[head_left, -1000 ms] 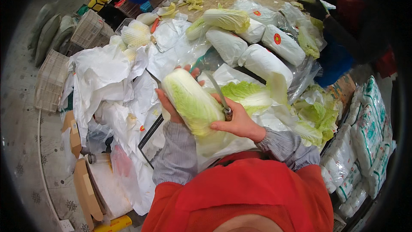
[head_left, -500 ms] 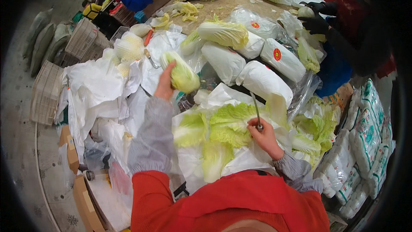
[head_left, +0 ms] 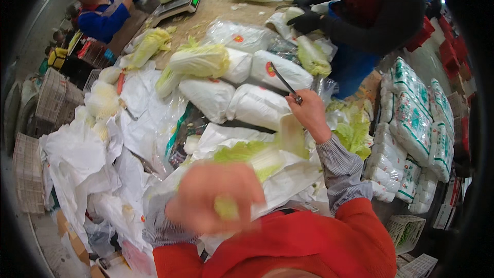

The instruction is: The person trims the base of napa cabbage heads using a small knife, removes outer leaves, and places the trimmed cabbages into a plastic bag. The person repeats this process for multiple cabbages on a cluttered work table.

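Raised close in front of me, my left hand (head_left: 213, 195) is smeared by motion. Its fingers curl round a napa cabbage (head_left: 226, 208), of which only a pale yellow-green patch shows; the hand covers the rest. My right hand (head_left: 310, 113) is closed on the handle of a knife (head_left: 282, 78), its thin dark blade pointing up and left over the wrapped cabbages (head_left: 260, 107). Below the hands, loose cabbage leaves (head_left: 239, 152) lie on crumpled white paper (head_left: 296, 175). One unwrapped napa cabbage (head_left: 199, 63) rests on top of the white-wrapped ones.
A digital scale (head_left: 180, 6) stands at the far side of the table (head_left: 216, 6). A co-worker in black gloves (head_left: 303, 19) handles a cabbage at the far right; another person in blue (head_left: 105, 20) is at the far left. Stacked plastic-wrapped packs (head_left: 411, 118) stand at right.
My left hand has drawn back toward me and up with the cabbage. My right hand has lifted the knife from the leaves and moved farther away. The view has swung right.
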Demonstrator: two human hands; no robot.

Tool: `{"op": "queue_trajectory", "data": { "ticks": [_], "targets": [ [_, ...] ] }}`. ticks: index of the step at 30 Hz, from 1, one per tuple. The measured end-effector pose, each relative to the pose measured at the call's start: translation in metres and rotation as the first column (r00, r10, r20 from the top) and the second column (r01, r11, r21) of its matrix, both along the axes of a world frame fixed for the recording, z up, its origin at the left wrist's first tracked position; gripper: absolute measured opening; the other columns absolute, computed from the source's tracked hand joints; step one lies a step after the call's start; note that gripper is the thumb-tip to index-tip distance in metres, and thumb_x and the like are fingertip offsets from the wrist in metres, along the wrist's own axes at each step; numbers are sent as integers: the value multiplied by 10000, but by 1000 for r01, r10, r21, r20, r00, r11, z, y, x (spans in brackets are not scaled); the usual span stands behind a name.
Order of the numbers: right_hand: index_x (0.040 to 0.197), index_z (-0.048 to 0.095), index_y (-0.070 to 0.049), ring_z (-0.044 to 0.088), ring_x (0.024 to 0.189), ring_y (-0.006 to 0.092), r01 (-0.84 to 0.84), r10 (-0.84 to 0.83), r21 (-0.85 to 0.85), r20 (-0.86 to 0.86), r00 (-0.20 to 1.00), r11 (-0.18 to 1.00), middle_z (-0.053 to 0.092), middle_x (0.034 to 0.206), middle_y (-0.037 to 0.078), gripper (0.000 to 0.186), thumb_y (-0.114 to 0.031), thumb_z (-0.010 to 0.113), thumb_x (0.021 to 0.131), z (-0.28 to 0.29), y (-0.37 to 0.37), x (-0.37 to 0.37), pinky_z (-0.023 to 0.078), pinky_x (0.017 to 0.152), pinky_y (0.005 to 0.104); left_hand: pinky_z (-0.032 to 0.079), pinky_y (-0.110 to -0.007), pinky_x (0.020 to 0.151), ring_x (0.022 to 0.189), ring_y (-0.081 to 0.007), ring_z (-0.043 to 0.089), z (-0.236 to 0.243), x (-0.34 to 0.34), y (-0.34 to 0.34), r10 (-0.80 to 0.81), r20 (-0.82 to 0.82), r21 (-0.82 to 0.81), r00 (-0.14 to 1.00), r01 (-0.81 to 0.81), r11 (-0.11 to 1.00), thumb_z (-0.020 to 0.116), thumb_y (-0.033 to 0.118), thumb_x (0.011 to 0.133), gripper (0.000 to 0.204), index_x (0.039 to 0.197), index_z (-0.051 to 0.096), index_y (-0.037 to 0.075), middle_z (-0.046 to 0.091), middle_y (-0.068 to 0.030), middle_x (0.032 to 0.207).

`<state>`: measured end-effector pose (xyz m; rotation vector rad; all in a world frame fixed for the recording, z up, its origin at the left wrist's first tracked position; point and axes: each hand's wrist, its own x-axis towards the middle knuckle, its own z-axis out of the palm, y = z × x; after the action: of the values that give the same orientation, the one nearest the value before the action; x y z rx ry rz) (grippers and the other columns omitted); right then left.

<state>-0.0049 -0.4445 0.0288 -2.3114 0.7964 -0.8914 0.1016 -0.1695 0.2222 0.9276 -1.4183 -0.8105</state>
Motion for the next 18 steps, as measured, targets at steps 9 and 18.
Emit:
{"op": "queue_trajectory", "data": {
  "ticks": [9, 18],
  "targets": [
    [1017, 727, 1, 710, 831, 313, -91, 198, 381, -252, 947, 920, 722, 867, 172, 575, -485, 798, 718, -33, -2, -14, 544, 759, 402, 541, -390, 823, 928, -321, 668, 4, -34, -7, -858, 125, 20, 499, 863, 505, 826, 294, 844, 382, 1006, 666, -13, 665, -187, 1070],
    [1208, 713, -43, 720, 930, 244, -279, 370, 758, 53, 928, 590, 746, 1050, 162, 645, -426, 837, 704, -32, 39, -33, 551, 841, 344, 510, -312, 874, 1043, -175, 616, -226, 23, -34, 766, -14, 758, 643, -493, 427, 688, 319, 957, 591, 1392, 447, -1, 604, -106, 1251]
  ]
}}
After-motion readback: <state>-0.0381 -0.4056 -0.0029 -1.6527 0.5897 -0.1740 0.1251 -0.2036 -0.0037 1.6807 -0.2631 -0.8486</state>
